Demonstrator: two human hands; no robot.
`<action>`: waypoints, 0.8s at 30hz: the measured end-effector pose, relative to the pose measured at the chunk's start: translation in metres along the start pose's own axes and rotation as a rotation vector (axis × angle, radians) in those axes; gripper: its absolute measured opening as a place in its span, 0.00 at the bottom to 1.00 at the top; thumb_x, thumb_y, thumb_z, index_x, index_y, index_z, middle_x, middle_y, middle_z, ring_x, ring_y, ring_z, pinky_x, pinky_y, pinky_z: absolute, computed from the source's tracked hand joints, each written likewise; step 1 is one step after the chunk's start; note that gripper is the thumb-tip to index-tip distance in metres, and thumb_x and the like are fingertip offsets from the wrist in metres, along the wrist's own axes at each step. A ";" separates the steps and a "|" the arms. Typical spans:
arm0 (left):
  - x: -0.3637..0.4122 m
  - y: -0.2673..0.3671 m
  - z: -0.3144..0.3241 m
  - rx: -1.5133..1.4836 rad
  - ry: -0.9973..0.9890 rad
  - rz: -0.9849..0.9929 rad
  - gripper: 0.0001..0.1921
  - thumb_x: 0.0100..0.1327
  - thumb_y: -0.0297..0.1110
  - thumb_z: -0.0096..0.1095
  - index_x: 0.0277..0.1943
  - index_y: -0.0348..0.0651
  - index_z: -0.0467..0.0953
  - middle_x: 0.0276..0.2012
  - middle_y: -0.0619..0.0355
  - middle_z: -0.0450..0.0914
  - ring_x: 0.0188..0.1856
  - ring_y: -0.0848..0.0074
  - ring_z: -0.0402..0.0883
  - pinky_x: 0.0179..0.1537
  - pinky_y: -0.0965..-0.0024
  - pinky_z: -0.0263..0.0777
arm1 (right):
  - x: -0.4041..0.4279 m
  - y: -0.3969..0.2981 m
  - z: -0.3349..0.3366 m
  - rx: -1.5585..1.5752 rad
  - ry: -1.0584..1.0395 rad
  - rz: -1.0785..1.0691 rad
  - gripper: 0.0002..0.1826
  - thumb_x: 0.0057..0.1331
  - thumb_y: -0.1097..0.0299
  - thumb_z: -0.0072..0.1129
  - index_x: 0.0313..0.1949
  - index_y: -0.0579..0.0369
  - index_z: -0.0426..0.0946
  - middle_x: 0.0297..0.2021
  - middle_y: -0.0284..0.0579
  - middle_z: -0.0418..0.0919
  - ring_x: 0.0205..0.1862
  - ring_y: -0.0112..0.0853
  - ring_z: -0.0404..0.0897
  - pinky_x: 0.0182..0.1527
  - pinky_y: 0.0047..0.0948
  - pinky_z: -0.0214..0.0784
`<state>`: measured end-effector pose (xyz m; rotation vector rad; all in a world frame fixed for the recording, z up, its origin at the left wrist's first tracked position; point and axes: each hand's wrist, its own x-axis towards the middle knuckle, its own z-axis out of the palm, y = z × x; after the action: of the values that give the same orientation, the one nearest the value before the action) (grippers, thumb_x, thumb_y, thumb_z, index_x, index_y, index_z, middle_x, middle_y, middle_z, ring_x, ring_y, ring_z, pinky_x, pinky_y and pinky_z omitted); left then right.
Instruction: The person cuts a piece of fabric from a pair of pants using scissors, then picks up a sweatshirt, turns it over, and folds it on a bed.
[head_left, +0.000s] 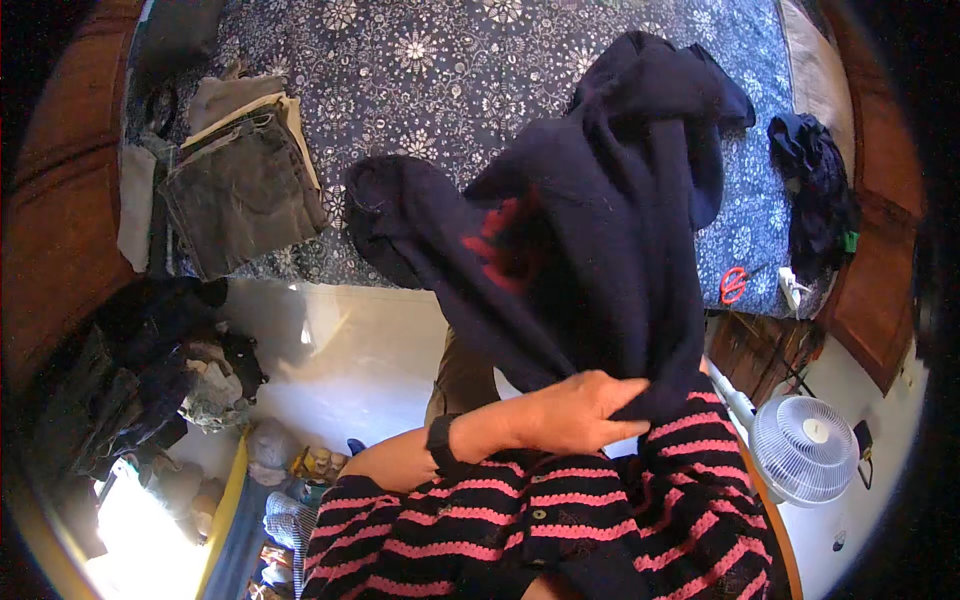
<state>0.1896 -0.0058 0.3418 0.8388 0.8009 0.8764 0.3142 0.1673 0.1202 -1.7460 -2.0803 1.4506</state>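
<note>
A large dark navy garment (622, 217) hangs bunched over the edge of a bed with a floral-patterned cover (420, 90). Its upper folds lie on the cover, and red shows through a dark opening near its middle. My left hand (592, 412), with a black band at the wrist, grips the lower part of the cloth close to my body. My right hand is hidden behind the garment and the striped sleeve on the right, so what it holds does not show.
Folded trousers (244, 191) are stacked on the bed at left. Red-handled scissors (733, 285), a white plug-like object (790, 289) and a dark crumpled cloth (814, 187) lie at right. A white fan (806, 450) stands below them. Dark clothes (112, 375) are heaped at left.
</note>
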 end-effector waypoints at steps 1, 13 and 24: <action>0.001 -0.007 0.005 -0.059 -0.035 -0.022 0.15 0.59 0.35 0.57 0.41 0.31 0.69 0.28 0.36 0.75 0.33 0.46 0.75 0.33 0.59 0.69 | 0.006 -0.002 -0.003 -0.011 0.020 -0.005 0.19 0.60 0.70 0.47 0.51 0.60 0.71 0.52 0.55 0.72 0.55 0.42 0.69 0.60 0.36 0.57; -0.001 -0.027 0.014 -0.188 -0.217 -0.030 0.19 0.62 0.41 0.55 0.45 0.31 0.70 0.33 0.40 0.78 0.36 0.53 0.78 0.38 0.62 0.70 | 0.042 -0.015 -0.016 -0.121 0.009 -0.041 0.18 0.60 0.70 0.48 0.50 0.61 0.72 0.50 0.54 0.73 0.53 0.42 0.71 0.58 0.36 0.59; -0.015 -0.029 -0.033 -0.467 0.820 -0.151 0.17 0.62 0.38 0.56 0.46 0.32 0.73 0.38 0.56 0.79 0.40 0.76 0.77 0.43 0.72 0.70 | -0.092 0.006 -0.002 -0.001 -0.632 -0.029 0.18 0.60 0.69 0.49 0.49 0.61 0.72 0.48 0.53 0.75 0.52 0.41 0.72 0.57 0.36 0.60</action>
<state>0.1648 -0.0207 0.3060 -0.0275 1.2752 1.2227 0.3527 0.0945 0.1625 -1.3564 -2.3385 2.2087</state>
